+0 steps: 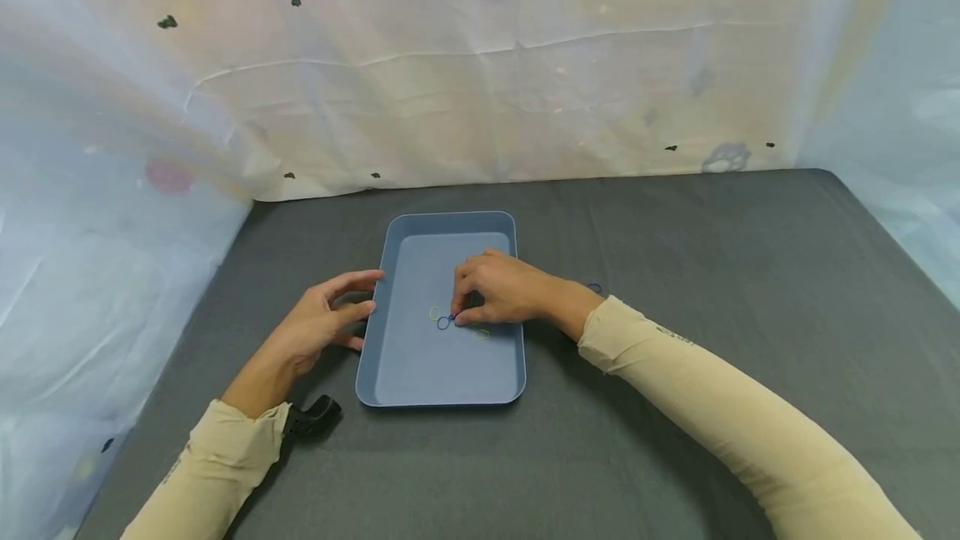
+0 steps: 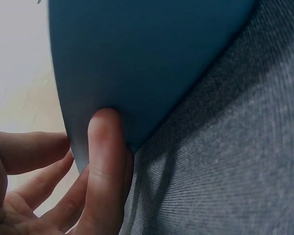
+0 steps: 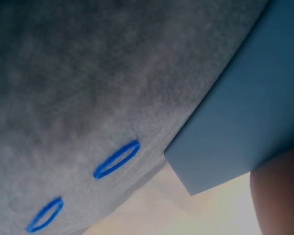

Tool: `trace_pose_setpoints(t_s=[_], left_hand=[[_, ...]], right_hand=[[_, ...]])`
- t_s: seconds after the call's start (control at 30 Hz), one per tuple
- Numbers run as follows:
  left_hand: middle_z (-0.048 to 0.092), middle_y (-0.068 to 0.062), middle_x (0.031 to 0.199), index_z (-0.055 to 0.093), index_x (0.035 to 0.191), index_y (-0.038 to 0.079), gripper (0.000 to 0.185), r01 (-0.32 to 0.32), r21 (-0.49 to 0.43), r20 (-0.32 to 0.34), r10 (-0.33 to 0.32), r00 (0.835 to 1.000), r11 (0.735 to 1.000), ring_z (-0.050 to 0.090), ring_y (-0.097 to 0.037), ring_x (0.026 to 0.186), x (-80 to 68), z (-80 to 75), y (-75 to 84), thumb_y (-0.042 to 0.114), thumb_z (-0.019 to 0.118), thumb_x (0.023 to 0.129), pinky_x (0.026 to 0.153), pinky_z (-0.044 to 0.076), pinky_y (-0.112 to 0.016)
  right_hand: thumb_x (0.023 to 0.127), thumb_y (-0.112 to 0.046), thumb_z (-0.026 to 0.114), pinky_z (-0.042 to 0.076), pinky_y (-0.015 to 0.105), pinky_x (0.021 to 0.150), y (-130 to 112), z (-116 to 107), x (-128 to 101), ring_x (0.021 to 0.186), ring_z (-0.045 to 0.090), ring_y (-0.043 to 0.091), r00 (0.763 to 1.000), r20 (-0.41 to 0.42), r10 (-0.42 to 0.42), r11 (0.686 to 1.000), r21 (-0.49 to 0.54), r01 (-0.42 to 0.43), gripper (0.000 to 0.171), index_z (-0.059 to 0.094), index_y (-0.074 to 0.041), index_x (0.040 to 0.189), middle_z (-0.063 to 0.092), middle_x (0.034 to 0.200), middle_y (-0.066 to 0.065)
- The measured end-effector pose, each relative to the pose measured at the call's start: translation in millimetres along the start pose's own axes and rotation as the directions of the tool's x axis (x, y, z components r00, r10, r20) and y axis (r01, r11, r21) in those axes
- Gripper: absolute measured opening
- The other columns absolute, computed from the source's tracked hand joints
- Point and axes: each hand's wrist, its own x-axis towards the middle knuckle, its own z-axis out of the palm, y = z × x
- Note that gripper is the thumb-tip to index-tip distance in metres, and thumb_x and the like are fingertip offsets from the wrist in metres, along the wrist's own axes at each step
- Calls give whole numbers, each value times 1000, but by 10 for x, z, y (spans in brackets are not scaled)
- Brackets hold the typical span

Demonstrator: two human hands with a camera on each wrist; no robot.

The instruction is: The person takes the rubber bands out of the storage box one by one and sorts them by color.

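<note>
Beige sleeves (image 1: 712, 407) nearest, lower left and lower right. Left hand (image 1: 315, 327): fingers relaxed, touching the blue tray (image 1: 442, 382) at its left wall, likely bracing it. Right hand (image 1: 506, 286) seems to pinch a small purplish loop (image 1: 453, 316), frame centre, inside the tray, near a blue ring (image 1: 443, 323) and yellow rings (image 1: 482, 334). Tray walls limit sideways travel; more room up-frame and down-frame. Gray tabletop (image 1: 712, 273) extends right, blue bands (image 3: 116, 159) on it.

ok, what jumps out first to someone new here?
The blue tray on the dark grey cloth, left hand touching its left side. Then the right hand inside the tray, fingertips down among small blue and yellow loops. In the right wrist view, two bright blue loops on the cloth outside the tray.
</note>
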Motion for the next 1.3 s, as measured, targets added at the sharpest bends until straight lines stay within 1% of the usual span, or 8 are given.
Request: trace_pose_setpoints(t_s=[0.2, 0.3, 0.53, 0.63, 0.77, 0.87, 1.07, 1.3], left_hand=[[33, -22, 153, 40, 152, 13, 55, -5, 4, 15, 5, 1000, 1000, 45, -47, 134, 29, 5, 17, 16, 59, 101, 71, 61, -39], [33, -22, 154, 40, 153, 13, 55, -7, 4, 21, 7, 1000, 1000, 44, -47, 134, 45, 19, 20, 17, 59, 101, 71, 61, -39], [34, -21, 154, 41, 152, 14, 55, -11, 14, 19, 10, 1000, 1000, 46, -46, 133, 61, 13, 34, 19, 60, 101, 71, 61, -38], [35, -21, 152, 41, 152, 14, 55, -13, 16, 12, 13, 1000, 1000, 47, -45, 131, 41, 14, 17, 18, 60, 101, 70, 61, -38], [37, -21, 150, 41, 152, 12, 55, -10, 12, 0, 10, 1000, 1000, 50, -42, 128, 10, 13, -18, 17, 60, 101, 69, 61, -39], [38, -21, 150, 41, 151, 12, 55, -11, 4, -3, 12, 1000, 1000, 52, -39, 126, 6, 10, -25, 18, 61, 100, 69, 61, -40], [38, -21, 150, 42, 151, 12, 56, -14, 0, 0, 14, 1000, 1000, 53, -38, 125, 5, -4, -7, 19, 62, 100, 70, 61, -39], [38, -21, 150, 41, 151, 11, 56, -21, 6, -1, 21, 1000, 1000, 53, -38, 126, -18, -6, -23, 17, 62, 100, 71, 61, -39]], right_hand=[[91, -37, 73, 38, 34, 94, 17, -4, -30, 95, 58, 5, 1000, -13, 20, 999, 41, -20, 12, 79, -28, 97, 65, 95, -15], [91, -35, 74, 38, 35, 94, 35, -2, -47, 95, 59, 5, 1000, -21, 21, 998, 51, -20, 11, 79, -28, 97, 65, 95, -14], [91, -33, 74, 39, 36, 95, 56, 6, -51, 93, 60, 5, 999, -38, 33, 998, 51, -31, 9, 79, -28, 97, 66, 94, -14], [91, -35, 73, 39, 35, 92, 47, 14, -35, 91, 59, 5, 999, -35, 30, 999, 35, -29, 9, 79, -29, 95, 65, 92, -15], [92, -37, 72, 39, 34, 93, 27, 27, -12, 90, 58, 4, 999, -28, 19, 1000, 10, -19, 10, 80, -31, 95, 66, 92, -16], [92, -36, 73, 40, 34, 93, 20, 10, -22, 90, 60, 5, 999, -50, 18, 999, 27, -16, 10, 80, -30, 95, 67, 92, -16], [89, -32, 76, 42, 32, 91, 22, -71, -107, 86, 61, 9, 993, -116, 37, 994, 106, -24, 8, 80, -27, 93, 66, 88, -16], [87, -28, 78, 51, 26, 81, 35, -128, -260, 87, 63, 7, 984, -158, 84, 988, 138, -62, 7, 81, -24, 92, 67, 90, -12]])
